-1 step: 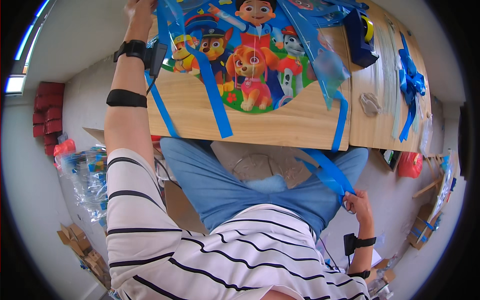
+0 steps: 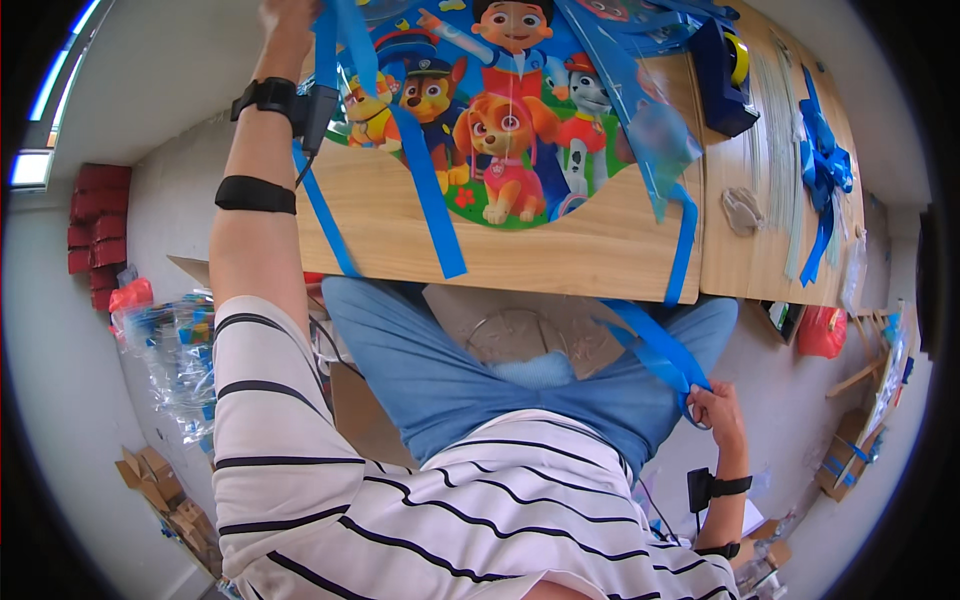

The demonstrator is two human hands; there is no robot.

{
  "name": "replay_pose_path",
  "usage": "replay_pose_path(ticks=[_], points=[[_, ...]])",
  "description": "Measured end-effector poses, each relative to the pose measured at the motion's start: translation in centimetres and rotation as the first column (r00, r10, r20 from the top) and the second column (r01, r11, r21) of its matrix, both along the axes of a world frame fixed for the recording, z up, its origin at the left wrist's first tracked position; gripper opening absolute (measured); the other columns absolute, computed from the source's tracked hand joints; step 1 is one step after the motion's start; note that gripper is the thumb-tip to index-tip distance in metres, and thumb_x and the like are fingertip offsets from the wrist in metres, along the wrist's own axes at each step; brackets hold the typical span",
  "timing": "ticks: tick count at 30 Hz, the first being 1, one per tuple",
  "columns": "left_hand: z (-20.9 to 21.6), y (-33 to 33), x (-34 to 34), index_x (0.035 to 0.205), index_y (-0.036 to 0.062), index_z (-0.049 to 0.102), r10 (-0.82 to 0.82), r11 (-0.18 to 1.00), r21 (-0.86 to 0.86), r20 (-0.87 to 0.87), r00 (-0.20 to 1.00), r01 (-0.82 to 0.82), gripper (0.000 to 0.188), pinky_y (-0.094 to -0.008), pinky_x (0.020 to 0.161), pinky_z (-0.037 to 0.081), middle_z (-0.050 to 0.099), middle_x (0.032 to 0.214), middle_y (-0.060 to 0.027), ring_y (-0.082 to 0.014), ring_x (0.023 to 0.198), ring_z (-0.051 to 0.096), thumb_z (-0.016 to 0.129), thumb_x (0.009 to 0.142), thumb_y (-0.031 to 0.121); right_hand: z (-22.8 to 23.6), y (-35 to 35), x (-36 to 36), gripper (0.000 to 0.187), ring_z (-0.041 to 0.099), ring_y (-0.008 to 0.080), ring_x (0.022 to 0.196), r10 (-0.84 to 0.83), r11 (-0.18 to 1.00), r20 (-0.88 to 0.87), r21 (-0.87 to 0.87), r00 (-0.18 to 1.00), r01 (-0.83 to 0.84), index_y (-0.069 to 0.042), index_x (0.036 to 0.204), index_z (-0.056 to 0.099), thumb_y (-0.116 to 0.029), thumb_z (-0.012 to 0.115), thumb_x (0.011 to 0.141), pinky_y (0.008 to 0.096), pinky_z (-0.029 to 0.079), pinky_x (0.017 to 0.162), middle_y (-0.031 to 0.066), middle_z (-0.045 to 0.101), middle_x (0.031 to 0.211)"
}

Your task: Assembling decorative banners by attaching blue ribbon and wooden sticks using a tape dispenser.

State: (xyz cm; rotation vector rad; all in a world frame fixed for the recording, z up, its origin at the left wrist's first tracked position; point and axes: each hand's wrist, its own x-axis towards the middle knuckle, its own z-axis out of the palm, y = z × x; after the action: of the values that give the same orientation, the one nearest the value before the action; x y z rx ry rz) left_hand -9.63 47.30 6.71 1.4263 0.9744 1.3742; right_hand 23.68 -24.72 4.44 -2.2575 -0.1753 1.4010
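Observation:
My right hand is closed on a blue ribbon, beside my right thigh. The ribbon runs up from the fingers across the thigh toward the wooden table's near edge. At the far left, my left hand reaches over the table, beside an upright stretch of blue ribbon. Its fingers are blurred and partly cut off by the top edge of the picture. A shiny printed piece with cartoon puppies lies on the tabletop. One loose ribbon end crosses its lower left side.
A dark blue tape dispenser with yellow tape stands at the right. Beyond it lie pale thin strips and a blue ribbon bow. Red boxes, plastic-wrapped goods and cardboard sit at the left.
My left hand has shifted slightly to the right, and the upright ribbon beside it has moved a little. My right hand has stayed in place on its ribbon.

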Motion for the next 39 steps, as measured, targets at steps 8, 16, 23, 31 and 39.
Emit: replay_pose_path(ticks=[8,16,23,31,39], points=[[-4.9,-10.4,5.9,0.114,0.0001,0.064,-0.196,0.888,0.137,-0.75,0.631,0.438,0.05,-0.0307,0.08,0.054,0.058,0.132,-0.0095,-0.0194,0.094,0.065,0.081,0.069,0.012,-0.1,0.9,0.0,0.022,0.042,0.0081,0.043,0.083,0.994,0.051,-0.078,0.995,-0.079,-0.001,0.07,0.065,-0.015,0.06,0.086,0.0256,0.029,0.044,0.0032,0.053,0.051],[-8.5,-23.9,0.2,0.106,0.0023,0.064,-0.232,0.822,0.068,-0.867,0.442,0.565,0.058,-0.0392,0.087,0.05,0.053,0.127,-0.0147,-0.0327,0.109,0.055,0.085,0.054,0.016,-0.8,1.9,0.2,0.023,0.044,0.0091,0.045,0.165,0.986,0.041,-0.038,0.985,-0.163,-0.001,0.069,0.064,-0.015,0.059,0.087,0.0258,0.031,0.046,0.0032,0.053,0.051],[-11.0,-21.6,-0.6,0.088,0.0025,0.064,-0.266,0.846,0.051,-0.822,0.504,0.531,0.027,-0.0367,0.07,0.05,0.062,0.099,-0.0101,-0.0278,0.087,0.062,0.077,0.063,0.003,0.2,4.6,-1.3,0.022,0.048,0.0094,0.048,0.252,0.968,0.059,-0.014,0.966,-0.251,-0.001,0.069,0.065,-0.016,0.063,0.085,0.0273,0.034,0.047,0.0027,0.055,0.052],[-1.3,-8.5,5.6,0.094,0.0059,0.069,0.235,0.878,0.426,-0.781,0.579,0.218,0.021,-0.0361,0.066,0.052,0.068,0.086,-0.0132,-0.0247,0.071,0.066,0.071,0.078,0.02,0.7,9.8,-5.8,0.024,0.058,0.0286,0.055,0.707,0.655,0.249,0.124,0.662,-0.746,-0.001,0.071,0.062,-0.02,0.069,0.082,0.0393,0.044,0.053,0.0143,0.058,0.058],[1.3,-14.0,8.8,0.094,-0.0019,0.068,0.047,0.825,0.368,-0.8,0.598,0.428,0.029,-0.0396,0.072,0.051,0.068,0.09,-0.0226,-0.0335,0.081,0.066,0.075,0.07,0.013,3.0,15.1,-11.1,0.022,0.061,0.0371,0.065,0.846,0.183,0.435,0.306,0.308,-0.934,-0.003,0.07,0.062,-0.022,0.071,0.078,0.0447,0.048,0.06,0.0171,0.063,0.072]])
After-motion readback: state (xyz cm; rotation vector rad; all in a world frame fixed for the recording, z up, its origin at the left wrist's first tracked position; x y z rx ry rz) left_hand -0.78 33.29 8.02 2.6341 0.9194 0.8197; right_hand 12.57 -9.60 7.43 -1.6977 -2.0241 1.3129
